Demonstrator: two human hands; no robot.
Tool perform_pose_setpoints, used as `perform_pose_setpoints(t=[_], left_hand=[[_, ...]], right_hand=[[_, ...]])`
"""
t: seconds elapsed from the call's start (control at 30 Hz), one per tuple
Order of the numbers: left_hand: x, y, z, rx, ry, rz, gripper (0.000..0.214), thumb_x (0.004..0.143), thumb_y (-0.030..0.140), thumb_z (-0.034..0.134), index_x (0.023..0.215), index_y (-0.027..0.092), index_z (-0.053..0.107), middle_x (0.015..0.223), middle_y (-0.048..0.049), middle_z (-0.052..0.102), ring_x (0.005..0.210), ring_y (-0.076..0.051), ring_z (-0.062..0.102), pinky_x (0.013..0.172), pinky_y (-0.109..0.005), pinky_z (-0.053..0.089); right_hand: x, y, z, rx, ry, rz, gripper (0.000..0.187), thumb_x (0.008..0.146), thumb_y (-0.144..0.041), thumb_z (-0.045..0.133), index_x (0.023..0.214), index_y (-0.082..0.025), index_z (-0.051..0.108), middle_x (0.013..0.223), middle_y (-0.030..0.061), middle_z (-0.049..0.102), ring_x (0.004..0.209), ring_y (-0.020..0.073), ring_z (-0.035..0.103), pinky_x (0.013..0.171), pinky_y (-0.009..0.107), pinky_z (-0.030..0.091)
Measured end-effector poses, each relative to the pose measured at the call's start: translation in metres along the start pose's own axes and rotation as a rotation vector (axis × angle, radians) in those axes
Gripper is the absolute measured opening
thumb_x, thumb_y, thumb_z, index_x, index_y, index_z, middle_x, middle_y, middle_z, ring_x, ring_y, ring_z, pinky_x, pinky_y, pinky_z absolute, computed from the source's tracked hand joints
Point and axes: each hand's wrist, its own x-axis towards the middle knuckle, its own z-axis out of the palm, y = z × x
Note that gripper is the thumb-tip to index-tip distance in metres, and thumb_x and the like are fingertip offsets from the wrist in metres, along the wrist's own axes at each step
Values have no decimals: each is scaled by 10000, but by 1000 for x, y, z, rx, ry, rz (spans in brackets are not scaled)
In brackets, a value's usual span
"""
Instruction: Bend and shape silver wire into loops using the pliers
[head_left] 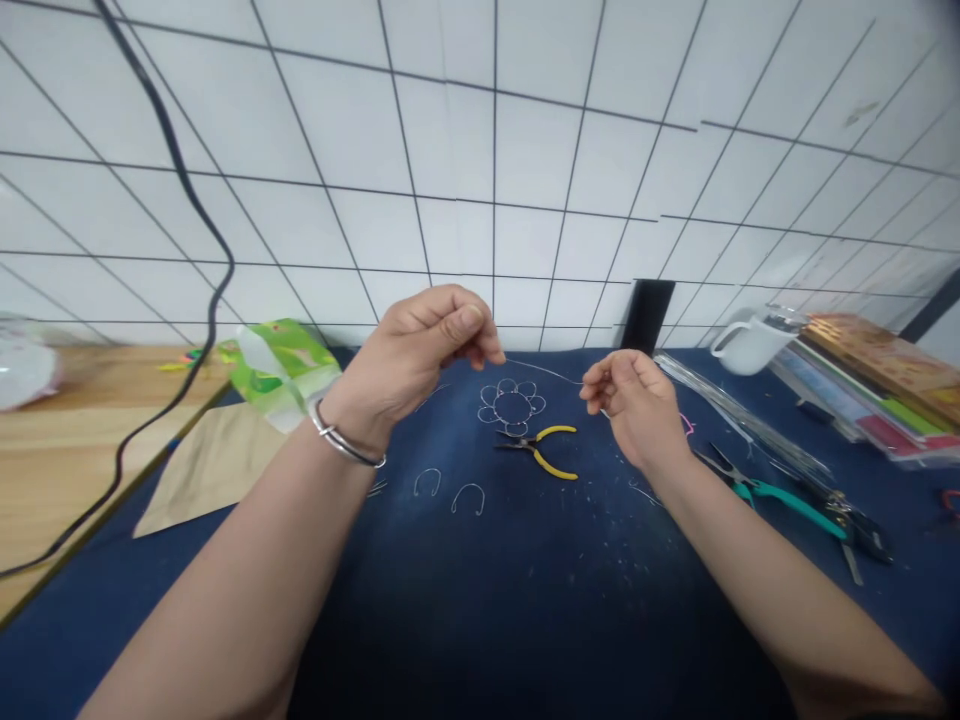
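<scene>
My left hand point(420, 355) is raised above the dark blue cloth point(525, 600), thumb and forefinger pinched on one end of a thin silver wire point(544, 371). My right hand point(634, 400) pinches the other end, so the wire runs between them. A silver bangle sits on my left wrist. Below the wire lies a wire flower shape point(511, 405) and yellow-handled pliers point(544, 450). Two bent U-shaped wire pieces point(448, 490) lie closer to me.
Teal-handled pliers point(772, 493) and other tools lie to the right, beside a bundle of straight wires point(742, 420). A white mug point(754, 342) and stacked boxes stand at far right. A green packet point(281, 370), brown paper and a black cable point(187, 200) are at left.
</scene>
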Motion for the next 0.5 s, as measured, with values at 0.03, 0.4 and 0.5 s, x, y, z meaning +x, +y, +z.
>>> perform_pose_setpoints(t=[0.03,0.4,0.5], left_hand=[[1,-1,-1,-27,26,2,176,829,291,531,745,144,576,673,-32,602,631,-117,610,556,-208,474],[-14,59,-17,-95,286,271,191,883,204,450,714,192,539,644,45,566,627,-86,604,544,-189,466],[-31,86,-22,-62,349,445,308,916,150,329,688,185,533,611,32,535,584,-80,553,537,-217,460]], right_hand=[[0,1,-1,32,21,10,199,878,-360,433,813,-195,522,784,4,590,656,99,584,518,206,443],[-29,-38,15,-95,-65,-145,121,839,-224,511,784,-173,607,777,48,627,647,149,610,493,261,464],[-38,-47,18,-168,-94,-210,90,803,-177,552,751,-174,624,728,39,618,597,146,593,471,276,459]])
